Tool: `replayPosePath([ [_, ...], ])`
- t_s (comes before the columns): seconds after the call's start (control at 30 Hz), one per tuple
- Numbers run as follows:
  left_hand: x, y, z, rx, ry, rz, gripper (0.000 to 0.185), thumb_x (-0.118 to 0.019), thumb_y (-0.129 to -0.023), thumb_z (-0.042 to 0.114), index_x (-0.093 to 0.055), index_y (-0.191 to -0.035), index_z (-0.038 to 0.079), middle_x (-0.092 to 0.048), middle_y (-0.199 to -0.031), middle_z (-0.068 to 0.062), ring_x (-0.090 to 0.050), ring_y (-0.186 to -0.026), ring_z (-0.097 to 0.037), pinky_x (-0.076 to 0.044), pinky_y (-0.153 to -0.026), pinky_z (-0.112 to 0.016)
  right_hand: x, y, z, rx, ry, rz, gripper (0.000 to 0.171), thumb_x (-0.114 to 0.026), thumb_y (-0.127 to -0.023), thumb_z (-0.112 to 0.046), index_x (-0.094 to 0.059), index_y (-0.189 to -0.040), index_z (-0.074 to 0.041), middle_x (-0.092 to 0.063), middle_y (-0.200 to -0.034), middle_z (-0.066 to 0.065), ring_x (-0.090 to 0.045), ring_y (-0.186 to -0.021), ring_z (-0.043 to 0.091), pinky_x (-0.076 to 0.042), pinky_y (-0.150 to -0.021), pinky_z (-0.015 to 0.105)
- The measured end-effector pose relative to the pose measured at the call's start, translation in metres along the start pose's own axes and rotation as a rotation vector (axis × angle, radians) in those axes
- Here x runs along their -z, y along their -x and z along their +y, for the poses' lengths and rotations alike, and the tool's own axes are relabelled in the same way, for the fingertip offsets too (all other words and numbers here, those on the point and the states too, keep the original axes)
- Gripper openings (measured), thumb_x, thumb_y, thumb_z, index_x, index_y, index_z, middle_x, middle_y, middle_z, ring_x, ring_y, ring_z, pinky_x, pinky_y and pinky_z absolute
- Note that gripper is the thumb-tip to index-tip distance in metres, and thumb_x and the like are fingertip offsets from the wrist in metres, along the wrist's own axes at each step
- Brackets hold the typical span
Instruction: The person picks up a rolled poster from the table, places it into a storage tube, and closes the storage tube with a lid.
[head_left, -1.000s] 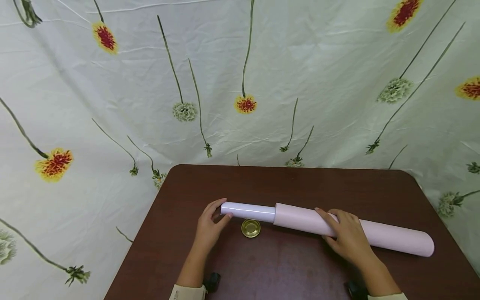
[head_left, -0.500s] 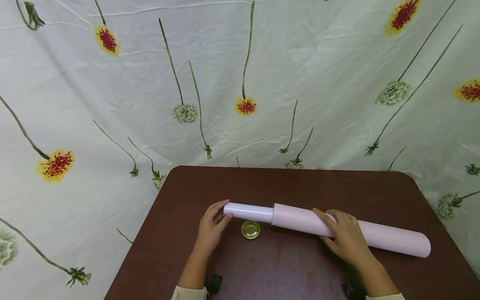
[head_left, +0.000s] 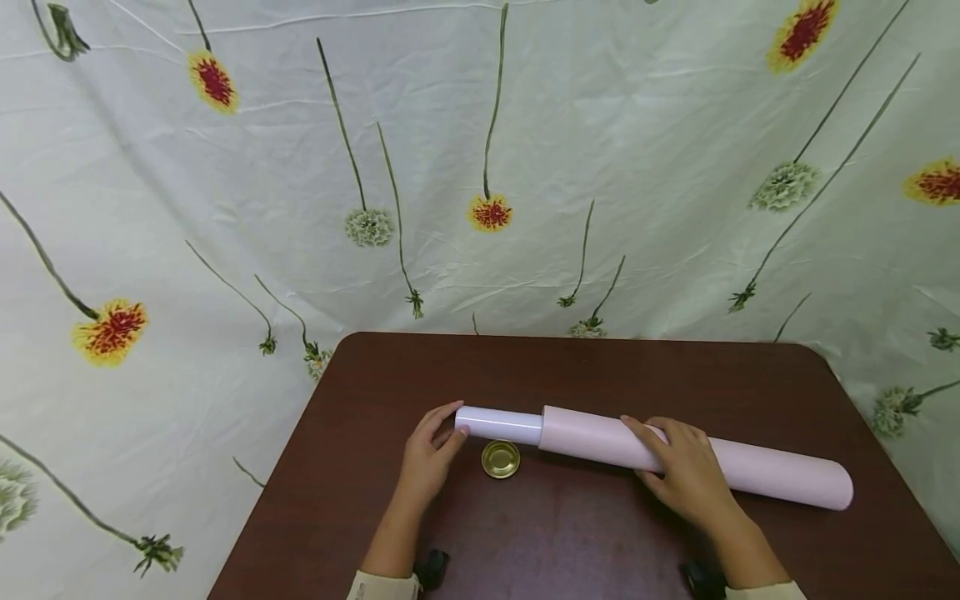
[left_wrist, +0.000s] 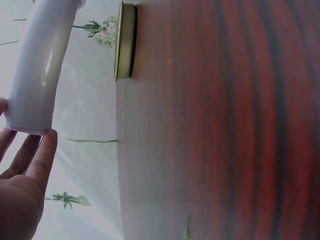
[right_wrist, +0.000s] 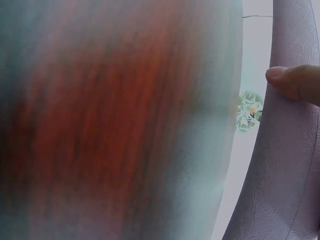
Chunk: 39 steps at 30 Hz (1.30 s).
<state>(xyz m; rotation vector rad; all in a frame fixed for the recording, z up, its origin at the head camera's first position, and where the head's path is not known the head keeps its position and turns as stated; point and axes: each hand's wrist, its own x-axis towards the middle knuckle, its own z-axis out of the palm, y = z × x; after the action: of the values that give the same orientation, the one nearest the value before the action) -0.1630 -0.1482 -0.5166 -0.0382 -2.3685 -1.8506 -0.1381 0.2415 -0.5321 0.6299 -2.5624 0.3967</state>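
A glossy white roll [head_left: 499, 425] sticks out of the left end of a wider pale pink tube [head_left: 588, 433]. My left hand [head_left: 429, 454] holds the roll's free end between thumb and fingers; in the left wrist view the fingertips lie along the white roll's end edge [left_wrist: 30, 129]. My right hand [head_left: 686, 471] grips the pink tube around its middle. The right wrist view shows that thumb pressed on the tube's creased pink surface [right_wrist: 280, 160]. The rest of the white roll is hidden inside the tube. Both are held above the table, tilted down toward the right.
A small round gold-coloured lid [head_left: 500, 459] lies on the brown table [head_left: 480, 525], just below the white roll in the head view. A flower-printed white cloth [head_left: 300, 167] hangs behind the table's far edge.
Less of the white roll shows outside the pink tube. My left hand has moved slightly right with the roll, while my right hand and the tube have shifted a little left.
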Motion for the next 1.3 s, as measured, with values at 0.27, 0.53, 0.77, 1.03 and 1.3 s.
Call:
replayPosePath([
  [0.27,-0.005,-0.001,-0.005,-0.029,0.007,-0.010,0.038,-0.069,-0.095,0.006,-0.066,-0.132,0.010,-0.061,-0.138,-0.007,-0.054,-0.129,-0.020,-0.052,-0.101,-0.025,-0.003,-0.003,0.000,0.002,0.006,-0.005,0.094,-0.094,-0.063,-0.020,-0.052,-0.147,-0.028,-0.062,-0.117,0.013,-0.062,-0.109,0.038,-0.043,-0.092,0.057],
  [0.53,-0.010,-0.001,-0.004,-0.040,0.028,-0.027,0.037,-0.068,-0.096,0.006,-0.067,-0.132,0.013,-0.060,-0.138,-0.008,-0.056,-0.128,-0.022,-0.053,-0.099,-0.024,-0.006,-0.007,0.000,-0.003,-0.001,-0.017,0.095,-0.094,-0.065,-0.021,-0.050,-0.148,-0.031,-0.062,-0.117,0.012,-0.062,-0.110,0.035,-0.043,-0.093,0.056],
  [0.77,-0.016,-0.003,-0.005,-0.045,0.042,-0.038,0.038,-0.066,-0.096,0.003,-0.064,-0.134,0.005,-0.060,-0.139,-0.009,-0.057,-0.127,-0.023,-0.052,-0.099,-0.023,-0.009,-0.011,-0.001,-0.006,-0.006,-0.024,0.092,-0.094,-0.066,-0.021,-0.051,-0.147,-0.029,-0.062,-0.118,0.012,-0.061,-0.111,0.036,-0.043,-0.094,0.056],
  [1.03,-0.022,-0.004,-0.007,-0.058,0.035,-0.060,0.038,-0.066,-0.096,0.004,-0.065,-0.134,0.007,-0.060,-0.138,-0.011,-0.057,-0.128,-0.024,-0.053,-0.099,-0.025,-0.012,-0.016,-0.003,0.008,-0.016,-0.010,0.091,-0.094,-0.065,-0.022,-0.053,-0.146,-0.028,-0.062,-0.118,0.012,-0.062,-0.110,0.037,-0.044,-0.093,0.057],
  [1.3,-0.027,-0.004,-0.005,-0.062,0.043,-0.069,0.038,-0.066,-0.096,0.003,-0.066,-0.133,0.011,-0.059,-0.139,-0.012,-0.057,-0.129,-0.027,-0.054,-0.099,-0.026,-0.014,-0.021,-0.005,0.008,-0.027,-0.011,0.090,-0.094,-0.065,-0.021,-0.054,-0.145,-0.028,-0.062,-0.118,0.011,-0.062,-0.111,0.037,-0.044,-0.093,0.057],
])
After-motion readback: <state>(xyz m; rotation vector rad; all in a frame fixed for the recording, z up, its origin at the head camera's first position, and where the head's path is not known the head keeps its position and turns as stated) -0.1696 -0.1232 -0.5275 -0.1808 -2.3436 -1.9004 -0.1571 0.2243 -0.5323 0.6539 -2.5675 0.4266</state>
